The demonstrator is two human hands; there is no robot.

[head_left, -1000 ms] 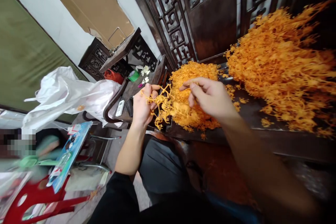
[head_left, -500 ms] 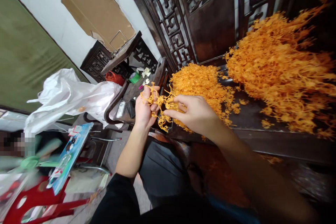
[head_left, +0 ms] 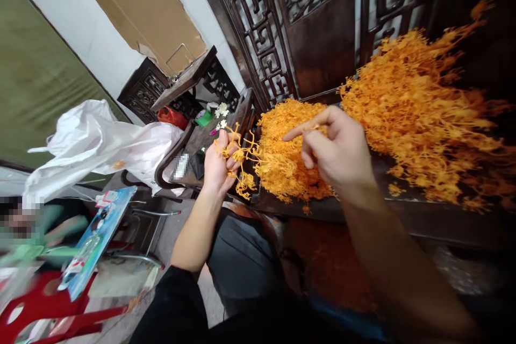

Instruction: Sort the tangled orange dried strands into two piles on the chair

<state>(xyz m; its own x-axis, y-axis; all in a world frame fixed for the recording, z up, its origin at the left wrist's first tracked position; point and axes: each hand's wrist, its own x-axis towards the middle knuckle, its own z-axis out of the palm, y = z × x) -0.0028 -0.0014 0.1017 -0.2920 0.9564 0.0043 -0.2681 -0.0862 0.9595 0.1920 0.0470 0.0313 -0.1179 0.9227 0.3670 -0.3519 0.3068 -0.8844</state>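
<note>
My left hand is closed around an orange plastic branching stem, whose thin curled tips stick out past the fingers. My right hand hovers over the nearer pile of orange plastic sprigs. Its index finger is stretched out and its thumb stands apart below. A bit of orange shows between those two fingers; whether it is held or part of the pile behind is unclear. A larger pile of orange sprigs lies further right on the dark wooden bench.
The bench has a carved wooden back. On its left end are a green tape roll, white flower pieces and a red bag. White sacking, a blue tabletop and a red chair stand left, where another person sits.
My right hand has left the stem in my left hand and moved right, over the nearer pile. The left hand keeps its hold, and the view has shifted slightly.
</note>
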